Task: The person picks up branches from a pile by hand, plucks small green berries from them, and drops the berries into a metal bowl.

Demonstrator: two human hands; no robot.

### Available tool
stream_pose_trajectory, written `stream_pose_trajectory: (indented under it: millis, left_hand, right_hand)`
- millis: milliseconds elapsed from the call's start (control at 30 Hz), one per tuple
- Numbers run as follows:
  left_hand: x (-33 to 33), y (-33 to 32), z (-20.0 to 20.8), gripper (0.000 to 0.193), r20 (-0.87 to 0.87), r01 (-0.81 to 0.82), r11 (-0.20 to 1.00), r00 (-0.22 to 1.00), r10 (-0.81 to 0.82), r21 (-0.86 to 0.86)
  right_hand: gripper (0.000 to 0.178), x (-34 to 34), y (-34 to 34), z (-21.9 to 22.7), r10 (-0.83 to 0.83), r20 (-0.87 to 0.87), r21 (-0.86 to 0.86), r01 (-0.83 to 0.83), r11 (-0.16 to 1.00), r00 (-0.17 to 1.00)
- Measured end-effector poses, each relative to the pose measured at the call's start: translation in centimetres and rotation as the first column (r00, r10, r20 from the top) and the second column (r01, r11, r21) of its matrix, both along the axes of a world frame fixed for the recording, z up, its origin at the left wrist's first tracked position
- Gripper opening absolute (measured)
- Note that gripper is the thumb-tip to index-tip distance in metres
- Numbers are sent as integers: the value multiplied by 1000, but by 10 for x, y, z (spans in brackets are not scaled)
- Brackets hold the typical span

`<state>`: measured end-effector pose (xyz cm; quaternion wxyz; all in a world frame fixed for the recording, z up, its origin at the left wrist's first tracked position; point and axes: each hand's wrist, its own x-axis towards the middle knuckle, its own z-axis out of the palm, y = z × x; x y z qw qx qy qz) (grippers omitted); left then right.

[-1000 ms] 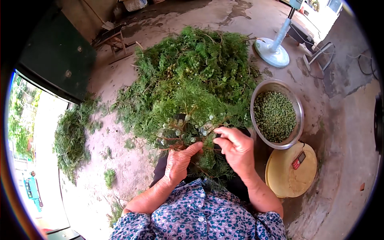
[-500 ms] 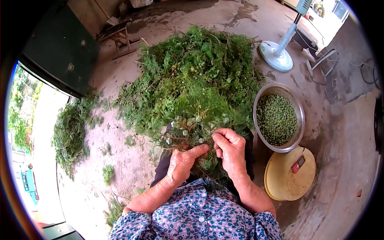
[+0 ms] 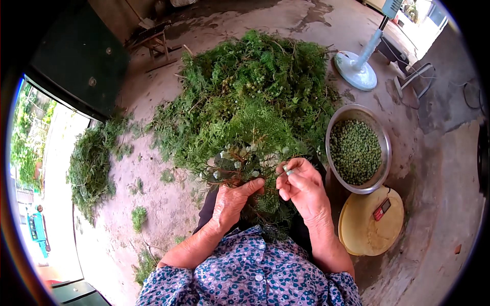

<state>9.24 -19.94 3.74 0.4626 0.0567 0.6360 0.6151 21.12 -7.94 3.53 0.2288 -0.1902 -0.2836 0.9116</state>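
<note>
My left hand [image 3: 231, 205] is closed around the twiggy base of a leafy conifer sprig [image 3: 244, 166], its thumb pressed along the stems. Pale green, knobbly cones [image 3: 237, 164] sit among the sprig's reddish-brown twigs. Just right of it, my right hand [image 3: 307, 193] pinches a small pale cone [image 3: 289, 172] between thumb and fingers. Beyond both hands spreads a big heap of green conifer branches [image 3: 255, 76]. To the right, a steel basin [image 3: 370, 116] holds many small green cones [image 3: 356, 153].
A yellow round board [image 3: 357, 239] carrying a red phone [image 3: 382, 209] lies near the basin. A fan's pale blue base [image 3: 356, 75] stands at the far right. Another branch heap [image 3: 92, 168] lies left, by the doorway. A wooden stool [image 3: 157, 47] stands at the back left.
My right hand has drawn back slightly to the right from the sprig, and a pale cone now shows in its fingers. My left hand keeps its hold on the sprig.
</note>
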Motion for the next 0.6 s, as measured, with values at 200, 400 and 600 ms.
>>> stream_pose_trajectory:
  millis: [200,400,600]
  left_hand:
    - [2,-4,-2,12,-258,156,987,953,-159,-34]
    - [-2,-10,-9,15,-876,364,914,365,-316,-179]
    - [-3,-3,3,14,-24,66,998,998,-66,21]
  right_hand:
    - [15,-21,-27,-6,-310,236,848,-39,528,921]
    - [7,-24,-18,-10,-417,58,990,2,142,907]
    - [10,27,35,4,-254,173,256,205,945,952]
